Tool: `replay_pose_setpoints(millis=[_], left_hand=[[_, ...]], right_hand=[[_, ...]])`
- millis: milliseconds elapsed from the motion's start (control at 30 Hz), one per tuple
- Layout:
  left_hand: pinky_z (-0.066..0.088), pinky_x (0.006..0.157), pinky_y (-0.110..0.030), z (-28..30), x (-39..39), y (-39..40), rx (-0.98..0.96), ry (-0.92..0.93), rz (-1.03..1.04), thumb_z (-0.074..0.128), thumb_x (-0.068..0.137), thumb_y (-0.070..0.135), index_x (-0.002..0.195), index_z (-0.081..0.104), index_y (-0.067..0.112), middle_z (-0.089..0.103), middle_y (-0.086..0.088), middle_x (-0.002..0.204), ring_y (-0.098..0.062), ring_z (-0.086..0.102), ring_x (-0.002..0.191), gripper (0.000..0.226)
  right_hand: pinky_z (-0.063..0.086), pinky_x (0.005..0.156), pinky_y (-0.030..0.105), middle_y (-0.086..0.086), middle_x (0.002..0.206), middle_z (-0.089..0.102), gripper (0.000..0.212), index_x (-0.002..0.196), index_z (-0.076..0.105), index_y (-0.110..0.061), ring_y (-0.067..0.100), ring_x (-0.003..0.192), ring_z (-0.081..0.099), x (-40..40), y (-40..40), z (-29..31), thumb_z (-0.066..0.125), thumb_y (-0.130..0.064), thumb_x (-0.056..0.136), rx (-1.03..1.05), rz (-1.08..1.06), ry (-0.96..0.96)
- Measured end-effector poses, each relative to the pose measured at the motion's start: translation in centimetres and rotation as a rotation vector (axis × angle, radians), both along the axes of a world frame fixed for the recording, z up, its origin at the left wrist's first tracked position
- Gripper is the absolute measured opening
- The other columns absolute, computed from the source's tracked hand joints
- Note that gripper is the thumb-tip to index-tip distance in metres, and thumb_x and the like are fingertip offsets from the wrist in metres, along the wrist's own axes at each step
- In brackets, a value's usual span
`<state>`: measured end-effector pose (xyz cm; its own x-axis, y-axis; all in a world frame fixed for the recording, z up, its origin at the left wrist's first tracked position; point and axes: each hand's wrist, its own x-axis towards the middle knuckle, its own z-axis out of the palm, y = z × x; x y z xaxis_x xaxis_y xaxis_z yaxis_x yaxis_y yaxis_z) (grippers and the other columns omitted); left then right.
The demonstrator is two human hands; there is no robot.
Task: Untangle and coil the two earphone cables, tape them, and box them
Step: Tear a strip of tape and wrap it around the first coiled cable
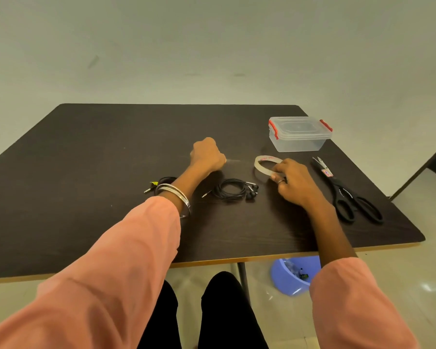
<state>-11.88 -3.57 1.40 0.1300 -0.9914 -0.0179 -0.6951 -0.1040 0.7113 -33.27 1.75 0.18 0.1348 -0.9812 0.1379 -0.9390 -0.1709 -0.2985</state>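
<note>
Coiled earphone cable [233,190] lies on the dark table [86,152], loops flat, jack pointing left, buds on the right side. It sits between your two forearms, nearer than both hands. No tape shows on it, as far as the view lets me tell.

Second earphone cable [161,183] is left of it, mostly hidden behind your left wrist and its bangles [176,195]; only a dark loop, a jack and a yellow tag show.

Tape roll [264,166] is just beyond and right of the coiled cable. Your right hand [295,182] grips its near-right rim, fingers curled on the ring.

Your left hand [207,156] is fisted, thumb side pinching what looks like a faint clear tape strip [233,161] stretched rightward toward the roll. Strip is thin, hard to confirm.

So the strip runs left-right, beyond the coil and roughly parallel to its wide axis. I judge the next move as cutting it, then bringing it back toward you onto the coil.

Scissors [347,192] lie right of your right hand, handles toward you, so that hand is nearer. Clear box [300,134] with red clips sits far right, lid on.
</note>
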Motion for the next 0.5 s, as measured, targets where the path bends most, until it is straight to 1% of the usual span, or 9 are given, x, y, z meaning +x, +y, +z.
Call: replay_pose_setpoints(millis=[67, 100, 167, 233, 300, 333, 400, 433, 500], left_hand=[[0.057, 0.084, -0.043, 0.1, -0.4, 0.4, 0.001, 0.001, -0.023, 0.064, 0.079, 0.013, 0.094, 0.069, 0.005, 0.067, -0.013, 0.106, -0.032, 0.064, 0.096, 0.018], [0.056, 0.085, -0.042, 0.0, -0.6, 0.7, -0.004, 0.009, -0.031, 0.064, 0.081, 0.013, 0.094, 0.071, 0.007, 0.069, -0.011, 0.106, -0.030, 0.064, 0.098, 0.016], [0.055, 0.088, -0.039, -0.2, -0.9, 1.1, -0.019, 0.026, -0.040, 0.064, 0.084, 0.011, 0.090, 0.075, 0.010, 0.072, -0.006, 0.102, -0.024, 0.064, 0.098, 0.012], [0.054, 0.089, -0.037, -0.6, -1.1, 1.2, -0.034, 0.028, -0.034, 0.064, 0.086, 0.010, 0.085, 0.076, 0.015, 0.073, -0.003, 0.099, -0.020, 0.065, 0.097, 0.013], [0.055, 0.088, -0.037, -0.8, -1.2, 1.3, -0.044, 0.023, -0.029, 0.067, 0.086, 0.013, 0.083, 0.076, 0.019, 0.074, -0.002, 0.098, -0.020, 0.065, 0.097, 0.011], [0.054, 0.089, -0.037, -0.9, -1.2, 1.2, -0.043, 0.029, -0.029, 0.068, 0.085, 0.014, 0.082, 0.076, 0.020, 0.074, -0.002, 0.099, -0.020, 0.065, 0.098, 0.010], [0.054, 0.090, -0.037, -1.0, -1.2, 1.0, -0.042, 0.050, -0.019, 0.070, 0.084, 0.014, 0.084, 0.076, 0.019, 0.073, -0.003, 0.100, -0.020, 0.065, 0.099, 0.008], [0.054, 0.090, -0.036, -1.0, -1.2, 1.1, -0.044, 0.056, -0.017, 0.071, 0.083, 0.015, 0.086, 0.077, 0.018, 0.073, -0.004, 0.101, -0.020, 0.064, 0.100, 0.007], [0.053, 0.087, -0.034, -1.0, -1.4, 1.2, -0.050, 0.070, -0.010, 0.070, 0.084, 0.016, 0.088, 0.077, 0.016, 0.073, -0.004, 0.101, -0.020, 0.064, 0.100, 0.008]], right_hand=[[0.040, 0.091, 0.035, 0.014, 0.120, 0.055, 0.026, 0.113, 0.063, -0.005, 0.031, 0.110, 0.051, -0.1, 0.2, -0.3, 0.052, -0.005, 0.090, 0.007, 0.005, 0.002], [0.040, 0.092, 0.035, 0.013, 0.121, 0.054, 0.029, 0.114, 0.063, -0.006, 0.031, 0.112, 0.050, -0.1, 0.4, -0.4, 0.051, -0.001, 0.088, 0.006, 0.006, -0.004], [0.038, 0.095, 0.030, 0.013, 0.123, 0.055, 0.037, 0.117, 0.063, -0.006, 0.029, 0.114, 0.051, -0.1, 0.7, -0.4, 0.050, 0.003, 0.083, -0.004, 0.010, -0.032], [0.034, 0.094, 0.022, 0.013, 0.125, 0.058, 0.042, 0.122, 0.061, -0.005, 0.027, 0.115, 0.052, 0.0, 1.3, -0.1, 0.052, 0.004, 0.082, -0.035, 0.011, -0.077], [0.034, 0.094, 0.021, 0.014, 0.123, 0.060, 0.040, 0.121, 0.062, -0.005, 0.028, 0.114, 0.054, -0.1, 1.9, 0.3, 0.056, 0.003, 0.082, -0.114, -0.021, -0.154], [0.036, 0.096, 0.024, 0.014, 0.121, 0.062, 0.037, 0.118, 0.064, -0.005, 0.028, 0.113, 0.055, -0.4, 2.2, 0.6, 0.057, 0.001, 0.083, -0.165, -0.068, -0.186], [0.040, 0.098, 0.036, 0.015, 0.116, 0.064, 0.029, 0.113, 0.067, -0.007, 0.031, 0.110, 0.056, -1.2, 3.0, 1.0, 0.056, -0.003, 0.086, -0.259, -0.241, -0.190], [0.042, 0.096, 0.042, 0.016, 0.115, 0.063, 0.027, 0.111, 0.067, -0.007, 0.033, 0.109, 0.055, -1.7, 3.5, 1.3, 0.054, -0.005, 0.088, -0.289, -0.356, -0.156], [0.041, 0.092, 0.046, 0.020, 0.116, 0.060, 0.024, 0.111, 0.064, -0.004, 0.038, 0.111, 0.051, -2.6, 4.7, 1.6, 0.053, -0.009, 0.090, -0.288, -0.571, -0.049]])
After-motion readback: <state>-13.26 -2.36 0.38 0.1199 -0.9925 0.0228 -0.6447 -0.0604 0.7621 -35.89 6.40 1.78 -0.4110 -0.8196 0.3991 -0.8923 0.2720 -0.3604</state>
